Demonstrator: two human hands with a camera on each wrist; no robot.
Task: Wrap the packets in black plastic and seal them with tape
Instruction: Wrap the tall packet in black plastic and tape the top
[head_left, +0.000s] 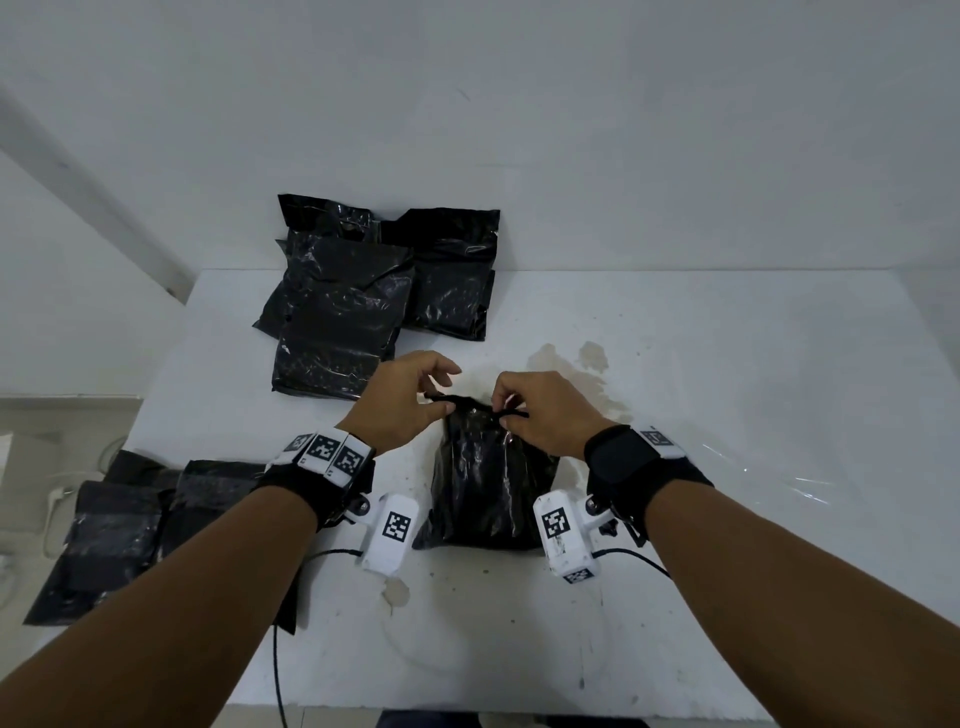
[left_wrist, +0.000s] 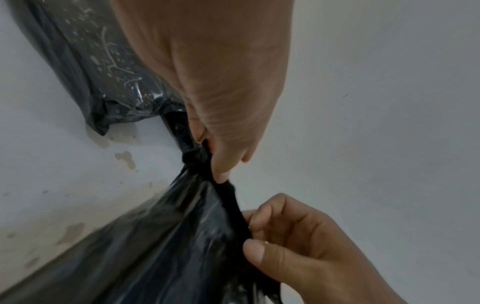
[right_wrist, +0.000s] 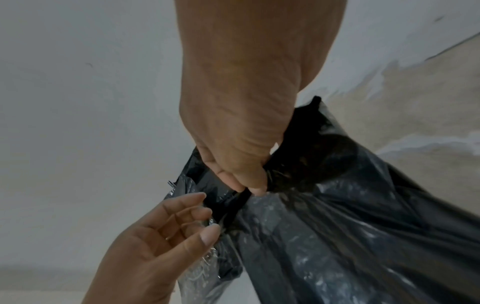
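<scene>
Left hand (head_left: 402, 400) and right hand (head_left: 540, 413) both pinch the twisted top edge of the black plastic bag (head_left: 488, 483), fingers and thumb closed on the gathered plastic at either end of the twist. Bag position: centre of the white table (head_left: 727, 389), standing between both wrists, near the front edge. Wrapped black packets (head_left: 358, 301) lie stacked beyond the bag at the rear left. More black packets (head_left: 119, 535) lie at the table's left front corner.
</scene>
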